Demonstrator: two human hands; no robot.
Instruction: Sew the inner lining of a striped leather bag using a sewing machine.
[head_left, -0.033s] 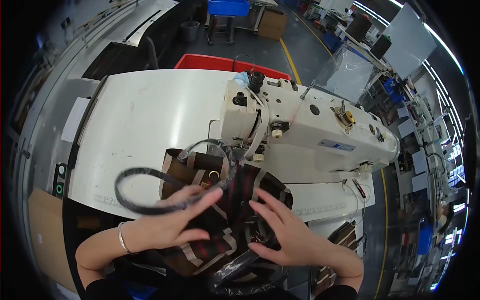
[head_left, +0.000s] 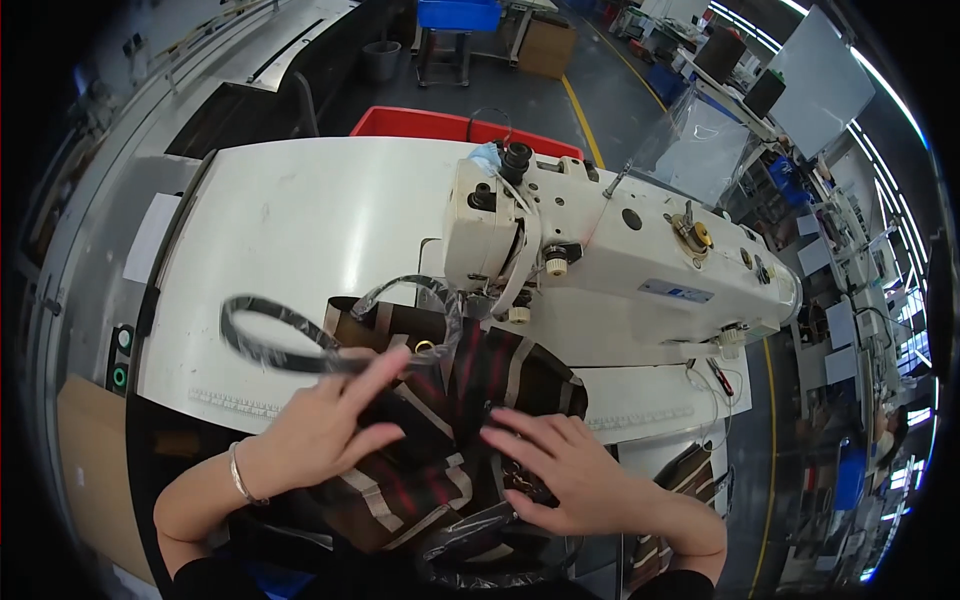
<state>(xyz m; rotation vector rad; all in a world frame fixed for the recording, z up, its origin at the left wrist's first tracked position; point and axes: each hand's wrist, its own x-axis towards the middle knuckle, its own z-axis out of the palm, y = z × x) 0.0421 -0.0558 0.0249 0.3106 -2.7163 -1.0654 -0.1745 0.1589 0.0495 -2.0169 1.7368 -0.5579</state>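
A brown striped fabric bag [head_left: 420, 480] with red and beige bands lies bunched on the sewing table's front edge, against the sewing machine's needle end. Its dark strap [head_left: 275, 352], wrapped in clear plastic, loops up over the bag's far left side. My left hand [head_left: 325, 420] is beside that strap, index finger stretched out and thumb apart; its farther fingertips are partly hidden and blurred. Fingers spread, my right hand [head_left: 575, 470] rests on the bag's right part near some gold-coloured hardware. A second plastic-wrapped strap [head_left: 465, 530] hangs toward me. A gold ring [head_left: 424, 347] shows on the bag.
The white sewing machine [head_left: 640, 260] spans the right of the white table [head_left: 270, 220]. A red bin [head_left: 450, 124] stands behind it. Small red-handled snips [head_left: 720, 377] lie at the right edge, near another striped piece [head_left: 685, 480]. Green and white buttons [head_left: 121, 360] are at left.
My left hand has shifted slightly left and its index finger is raised off the strap area. The strap loop has moved up and left. My right hand has slid a little left.
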